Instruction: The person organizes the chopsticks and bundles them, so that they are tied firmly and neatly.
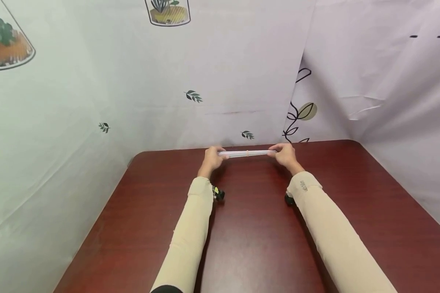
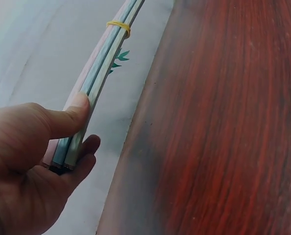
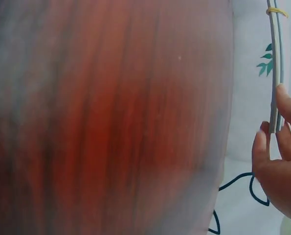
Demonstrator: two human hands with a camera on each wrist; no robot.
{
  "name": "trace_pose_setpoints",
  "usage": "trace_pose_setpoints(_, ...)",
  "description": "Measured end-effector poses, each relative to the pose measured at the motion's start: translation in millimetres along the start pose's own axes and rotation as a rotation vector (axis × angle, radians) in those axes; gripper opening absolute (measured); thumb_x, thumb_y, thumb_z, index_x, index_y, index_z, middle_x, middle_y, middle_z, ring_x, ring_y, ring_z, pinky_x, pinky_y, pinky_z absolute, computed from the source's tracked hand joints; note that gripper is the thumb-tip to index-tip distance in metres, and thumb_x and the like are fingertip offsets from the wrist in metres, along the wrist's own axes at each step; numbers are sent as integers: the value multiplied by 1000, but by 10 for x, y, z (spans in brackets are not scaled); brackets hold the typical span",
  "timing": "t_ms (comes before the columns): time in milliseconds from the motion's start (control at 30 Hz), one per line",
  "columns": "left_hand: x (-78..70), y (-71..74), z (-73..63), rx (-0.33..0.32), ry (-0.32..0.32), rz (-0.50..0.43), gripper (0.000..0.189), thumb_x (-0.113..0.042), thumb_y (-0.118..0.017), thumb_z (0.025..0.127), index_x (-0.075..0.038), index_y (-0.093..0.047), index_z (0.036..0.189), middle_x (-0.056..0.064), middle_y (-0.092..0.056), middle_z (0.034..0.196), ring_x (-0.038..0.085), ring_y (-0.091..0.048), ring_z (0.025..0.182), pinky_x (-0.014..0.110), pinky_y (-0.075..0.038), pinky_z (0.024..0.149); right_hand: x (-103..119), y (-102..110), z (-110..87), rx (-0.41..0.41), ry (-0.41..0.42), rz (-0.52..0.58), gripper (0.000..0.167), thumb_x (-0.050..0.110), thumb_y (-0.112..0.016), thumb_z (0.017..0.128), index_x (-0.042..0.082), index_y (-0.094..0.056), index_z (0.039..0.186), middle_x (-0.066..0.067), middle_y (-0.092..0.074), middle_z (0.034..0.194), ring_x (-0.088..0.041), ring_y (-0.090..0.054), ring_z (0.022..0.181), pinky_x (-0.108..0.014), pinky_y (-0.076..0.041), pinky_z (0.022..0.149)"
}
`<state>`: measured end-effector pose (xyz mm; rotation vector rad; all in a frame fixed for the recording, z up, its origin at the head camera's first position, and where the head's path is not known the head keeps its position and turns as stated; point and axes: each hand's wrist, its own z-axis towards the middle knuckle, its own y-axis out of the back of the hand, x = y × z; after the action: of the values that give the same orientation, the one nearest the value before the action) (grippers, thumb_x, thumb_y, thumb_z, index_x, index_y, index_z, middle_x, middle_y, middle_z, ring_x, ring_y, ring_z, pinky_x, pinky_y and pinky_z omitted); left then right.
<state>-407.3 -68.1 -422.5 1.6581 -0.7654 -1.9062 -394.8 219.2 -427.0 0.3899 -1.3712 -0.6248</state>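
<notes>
A bundle of slim, straight sticks (image 1: 238,154) in pale pink, blue and grey-green is held level above the table's far edge. Around its middle runs a yellow rubber band (image 2: 117,24). My left hand (image 1: 212,158) pinches one end, with the thumb (image 2: 69,115) on top and the fingers beneath. At the opposite end, my right hand (image 1: 284,155) grips the bundle (image 3: 276,63) between thumb and fingertips. The fingers partly hide both ends. Whether the sticks are pencils, chopsticks or something else is unclear.
The dark red wood-grain table (image 1: 249,236) lies beneath both arms. Behind it hangs a white wall sheet (image 1: 220,73) printed with leaves and jars; another pale sheet (image 1: 47,162) drapes at the left. Small dark devices (image 1: 218,194) sit at the wrists.
</notes>
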Motion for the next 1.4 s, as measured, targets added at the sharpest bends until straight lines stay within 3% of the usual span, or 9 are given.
trace_pose_setpoints(233,60,-55,-16,14,1,43,30,-20,-76,87,-3,-72,112,15,-68,115,31,-58,113,41,-48,95,-81,-43,-25,32,-35,-4,25,17,-80,83,1,-76,103,-19,-71,108,-33,-60,105,-45,-44,95)
trace_pose_setpoints(500,47,-55,-14,2,-14,31,29,-18,-79,85,-4,-73,109,14,-70,110,30,-62,105,41,-50,91,-112,-16,-10,52,-13,-14,25,17,-81,83,1,-76,101,-18,-73,103,-33,-62,100,-44,-46,91)
trace_pose_setpoints(800,63,-65,2,23,-22,63,29,-18,-80,83,-5,-75,107,12,-71,111,29,-61,111,39,-49,95,-150,-1,20,107,-17,-34,22,15,-81,83,1,-77,100,-15,-74,98,-28,-63,93,-37,-46,82)
trace_pose_setpoints(1067,110,-112,-5,30,20,58,28,-18,-81,82,-6,-75,106,11,-71,110,31,-58,116,40,-47,97,-154,-34,7,106,-25,-43,22,14,-82,81,1,-77,98,-16,-74,98,-30,-63,97,-42,-45,90)
trace_pose_setpoints(1400,129,-131,-23,24,21,81,24,-17,-83,81,-7,-77,102,9,-73,106,30,-57,118,40,-47,98,-167,-69,-12,106,-19,-59,23,13,-82,81,-1,-77,99,-17,-74,99,-33,-62,103,-45,-44,97)
